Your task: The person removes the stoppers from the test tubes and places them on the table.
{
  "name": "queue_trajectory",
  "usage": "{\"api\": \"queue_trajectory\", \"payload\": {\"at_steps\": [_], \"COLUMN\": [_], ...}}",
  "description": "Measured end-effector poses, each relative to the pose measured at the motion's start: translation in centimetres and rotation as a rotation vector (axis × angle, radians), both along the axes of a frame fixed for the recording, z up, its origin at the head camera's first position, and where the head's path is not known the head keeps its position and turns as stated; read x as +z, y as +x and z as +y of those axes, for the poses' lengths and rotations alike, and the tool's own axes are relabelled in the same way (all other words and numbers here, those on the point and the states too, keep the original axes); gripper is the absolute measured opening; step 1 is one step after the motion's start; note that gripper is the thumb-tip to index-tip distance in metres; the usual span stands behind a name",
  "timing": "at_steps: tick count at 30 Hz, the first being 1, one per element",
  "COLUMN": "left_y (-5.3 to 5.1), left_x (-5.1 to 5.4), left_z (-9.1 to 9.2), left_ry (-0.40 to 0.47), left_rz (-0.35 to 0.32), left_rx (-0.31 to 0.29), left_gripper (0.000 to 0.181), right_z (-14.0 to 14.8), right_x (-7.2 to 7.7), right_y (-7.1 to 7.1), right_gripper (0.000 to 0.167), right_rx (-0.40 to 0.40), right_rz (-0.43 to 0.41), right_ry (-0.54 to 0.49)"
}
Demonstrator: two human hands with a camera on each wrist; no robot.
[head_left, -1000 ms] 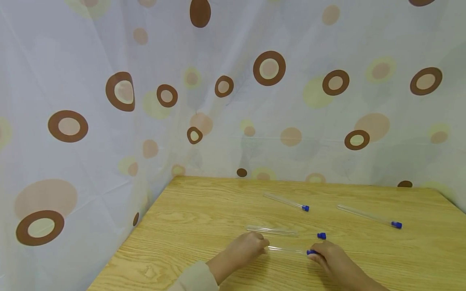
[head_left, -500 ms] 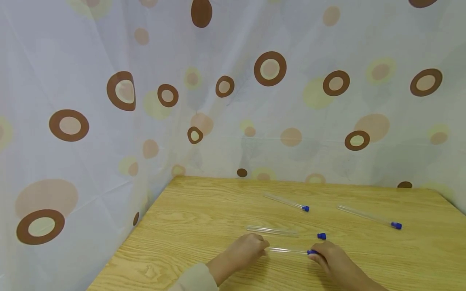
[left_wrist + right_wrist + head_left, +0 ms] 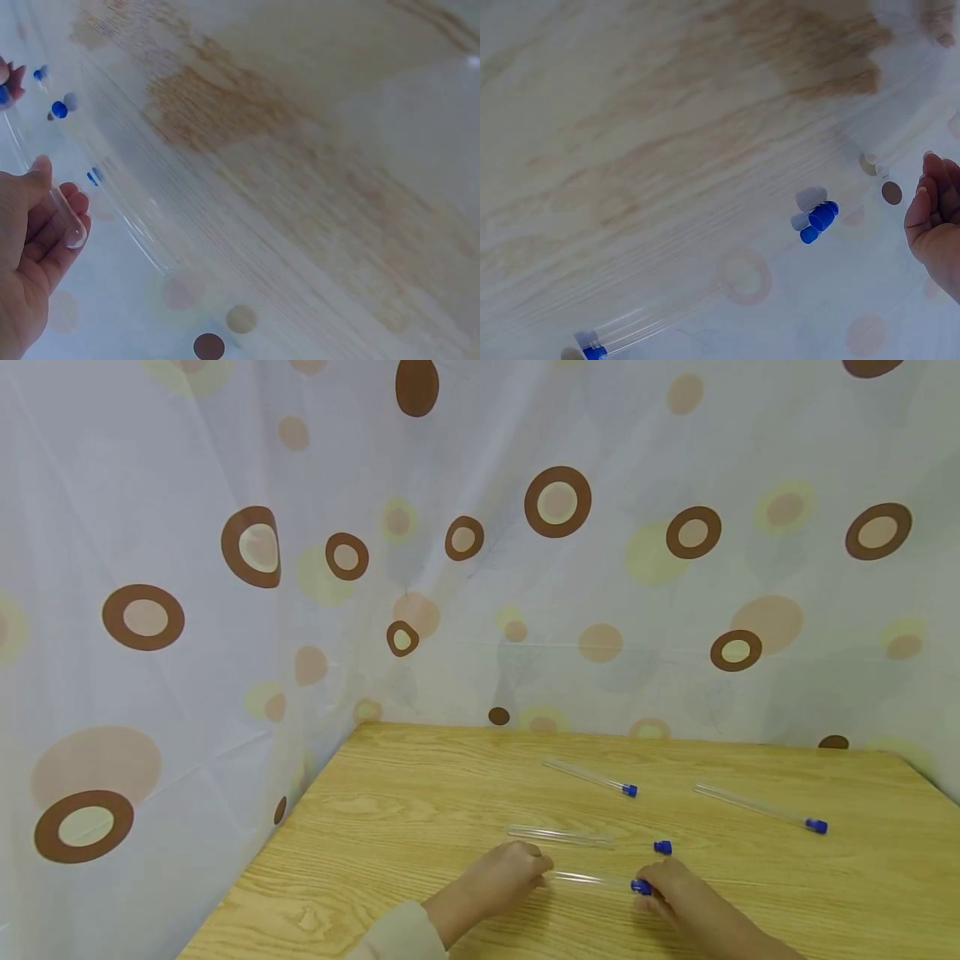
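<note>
Dipped toward six o'clock since earlier: blue cap [image 3: 641, 887]. Clamped in left grip [image 3: 506, 877], five o'clock: clear tube [image 3: 581, 877], hard to see near cap. Right grip [image 3: 677, 893] at cap; cannot tell whether clamped.

A screened-off workspace; circle-patterned cloth [image 3: 480, 581] borders a wood-grain table [image 3: 427, 802]
</note>
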State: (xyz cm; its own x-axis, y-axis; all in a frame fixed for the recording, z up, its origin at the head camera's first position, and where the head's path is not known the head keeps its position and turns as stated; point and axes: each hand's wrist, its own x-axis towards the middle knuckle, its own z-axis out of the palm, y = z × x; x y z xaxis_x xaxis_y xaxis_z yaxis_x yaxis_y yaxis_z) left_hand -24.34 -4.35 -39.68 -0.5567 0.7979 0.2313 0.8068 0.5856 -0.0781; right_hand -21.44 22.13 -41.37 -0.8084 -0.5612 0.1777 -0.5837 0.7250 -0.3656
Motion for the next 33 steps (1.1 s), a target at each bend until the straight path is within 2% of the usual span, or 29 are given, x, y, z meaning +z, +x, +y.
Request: {"api": "queue_trajectory", "payload": {"at_steps": [5, 12, 16, 23, 29, 33], "left_y": [0.0, -0.1, -0.1, 0.1, 0.1, 0.1], "left_x": [0.1, 0.0, 0.1, 0.4, 0.1, 0.1], "left_z": [0.1, 0.1, 0.1, 0.2, 0.3, 0.3], "left_ry": [-0.001, -0.017, -0.008, -0.009, -0.012, 0.001], "left_rz": [0.01, 0.031, 0.045, 0.038, 0.04, 0.047], "left_rx": [-0.001, -0.008, -0.021, -0.02, -0.002, -0.003], "left_gripper": [0.016, 0.013, 0.012, 0.013, 0.012, 0.012], "right_z": [0.1, 0.3, 0.4, 0.3, 0.1, 0.1], "right_x": [-0.2, -1.0, -1.3, -1.1, -1.0, -1.0], "right_y": [0.2, 0.2, 0.1, 0.3, 0.5, 0.5], "right_gripper": [0.011, 0.01, 0.009, 0.011, 0.009, 0.008], "right_rx": [-0.028, 0.048, 0.074, 0.064, 0.032, -0.008], "right_rz": [0.063, 0.298, 0.371, 0.368, 0.411, 0.356], "right_ry": [0.023, 0.019, 0.012, 0.035, 0.051, 0.035]}}
